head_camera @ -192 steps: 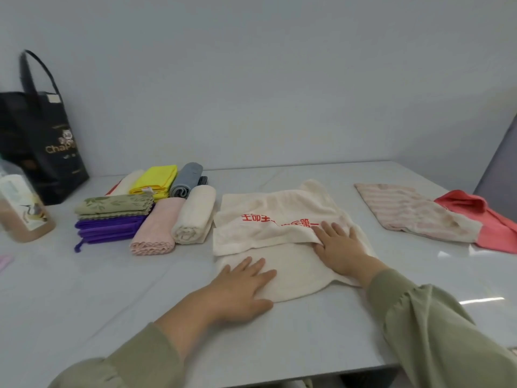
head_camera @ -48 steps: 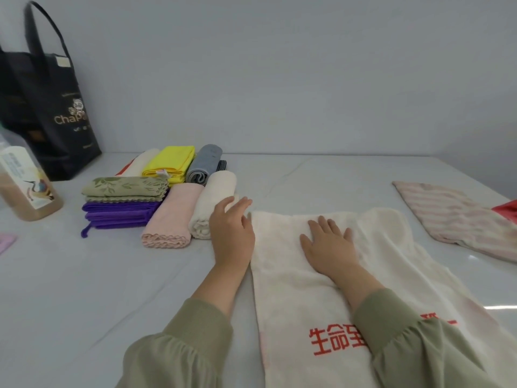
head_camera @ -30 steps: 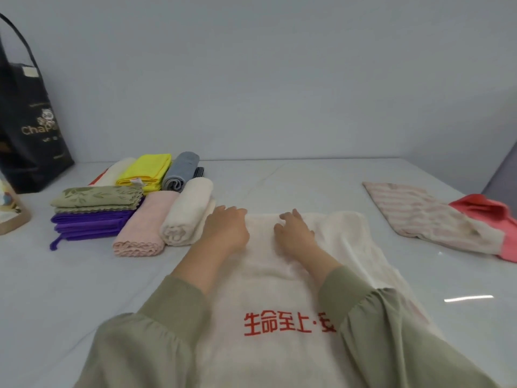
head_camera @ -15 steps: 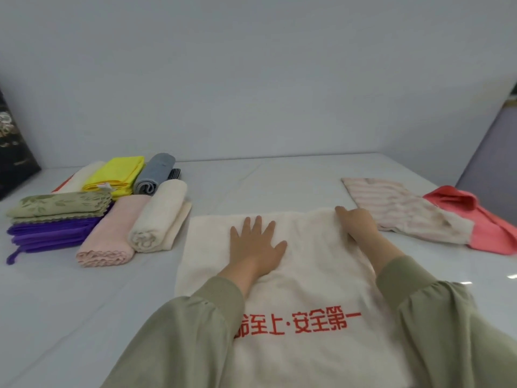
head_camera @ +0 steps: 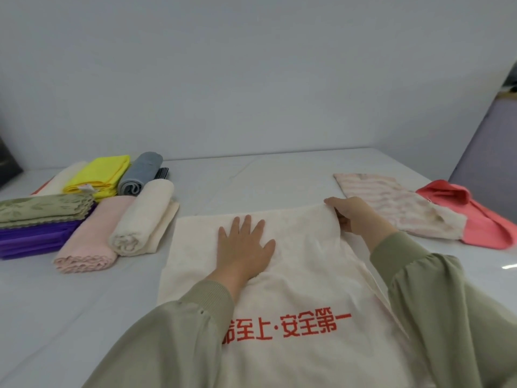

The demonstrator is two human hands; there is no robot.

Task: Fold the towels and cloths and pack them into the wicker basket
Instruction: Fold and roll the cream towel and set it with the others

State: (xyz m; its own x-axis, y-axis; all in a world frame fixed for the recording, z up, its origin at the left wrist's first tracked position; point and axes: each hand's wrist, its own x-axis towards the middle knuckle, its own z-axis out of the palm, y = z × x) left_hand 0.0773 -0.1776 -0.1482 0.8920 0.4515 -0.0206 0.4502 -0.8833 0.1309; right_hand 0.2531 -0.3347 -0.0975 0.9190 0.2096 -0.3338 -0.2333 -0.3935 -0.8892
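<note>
A cream towel (head_camera: 302, 278) with red printed characters lies spread lengthwise on the white table in front of me. My left hand (head_camera: 244, 247) presses flat on its far middle, fingers straight and spread. My right hand (head_camera: 354, 217) pinches the towel's far right corner, fingers curled over the edge. At the left lie folded and rolled cloths: a cream roll (head_camera: 142, 222), a pink roll (head_camera: 92, 239), a green cloth (head_camera: 42, 210) on purple ones (head_camera: 30, 239), a yellow cloth (head_camera: 99, 175) and a grey roll (head_camera: 141, 173). No wicker basket is in view.
A striped pink-and-white towel (head_camera: 391, 205) and a coral cloth (head_camera: 475, 219) lie unfolded at the right. A grey-purple panel (head_camera: 492, 163) stands at the far right. The white table (head_camera: 251, 177) meets a plain wall behind.
The towel was turned lengthwise and smoothed. In the last half second my right hand took hold of the far right corner; my left hand stays flat on the middle.
</note>
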